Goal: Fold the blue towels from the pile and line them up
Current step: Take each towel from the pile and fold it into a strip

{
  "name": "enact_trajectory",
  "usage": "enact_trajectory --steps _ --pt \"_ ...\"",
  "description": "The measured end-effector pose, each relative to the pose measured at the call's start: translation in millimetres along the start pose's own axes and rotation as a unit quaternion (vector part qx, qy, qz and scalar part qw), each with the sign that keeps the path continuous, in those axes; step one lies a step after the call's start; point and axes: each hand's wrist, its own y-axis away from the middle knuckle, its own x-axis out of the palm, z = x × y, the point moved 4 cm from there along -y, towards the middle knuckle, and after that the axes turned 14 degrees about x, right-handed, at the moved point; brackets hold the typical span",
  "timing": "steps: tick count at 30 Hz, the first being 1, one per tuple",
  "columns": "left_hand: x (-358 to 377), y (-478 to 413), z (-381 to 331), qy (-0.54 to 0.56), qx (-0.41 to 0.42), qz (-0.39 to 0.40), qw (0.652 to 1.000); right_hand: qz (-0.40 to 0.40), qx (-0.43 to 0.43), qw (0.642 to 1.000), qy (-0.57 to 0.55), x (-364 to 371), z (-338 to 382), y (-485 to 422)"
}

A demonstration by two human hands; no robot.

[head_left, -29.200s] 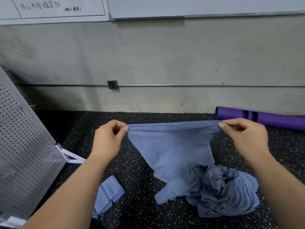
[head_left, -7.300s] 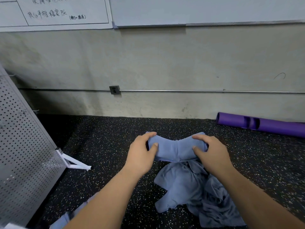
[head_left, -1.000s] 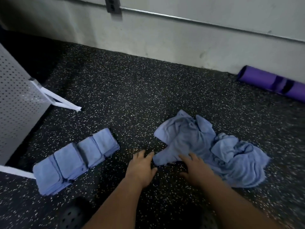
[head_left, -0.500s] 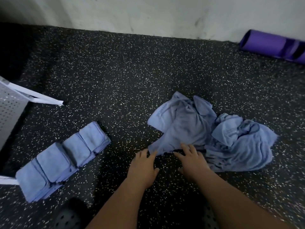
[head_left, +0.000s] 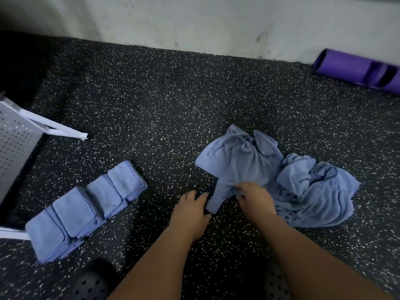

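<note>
My right hand [head_left: 255,200] is at the near left edge of the pile [head_left: 313,191] of crumpled blue towels on the speckled black floor [head_left: 162,100]. Its fingers [head_left: 240,188] are curled and bunch up a fold of the top towel [head_left: 236,161], which lies spread over the left part of the pile with faint lettering along its far left edge. A loose corner of this towel trails toward me between my two hands. My left hand [head_left: 190,213] lies low over the floor, its fingers [head_left: 203,197] straight and close together, the tips just beside that corner; I cannot tell whether they touch it. Well to my left, the folded towels [head_left: 86,208] lie in a slanted, overlapping row, near a white perforated panel [head_left: 15,144]. A purple roll [head_left: 355,70] lies against the wall [head_left: 194,22], far right.
</note>
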Motion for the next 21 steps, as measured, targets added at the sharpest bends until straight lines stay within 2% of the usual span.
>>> enact_trajectory --steps 3,6,13,18,21 --pt "-20.9 5.9 -14.7 0.012 0.005 -0.014 1.000 -0.032 0.028 0.995 -0.092 -30.8 -1.7 6.4" --pt "-47.3 16.0 -33.2 0.010 0.029 -0.036 0.999 -0.040 0.017 0.985 -0.164 -55.0 0.6 16.4" --pt "-104.7 47.2 -75.1 0.030 0.095 -0.103 0.990 -0.038 -0.089 0.960 -0.262 -130.4 29.4 60.4" --pt "-147.3 79.4 -105.4 0.076 0.091 -0.223 0.968 -0.036 -0.138 0.924 -0.355 -187.1 39.5 100.1" --pt "-171.1 101.5 -118.6 0.084 0.104 -0.298 0.945 -0.048 -0.137 0.927 -0.344 -215.3 39.1 122.5"
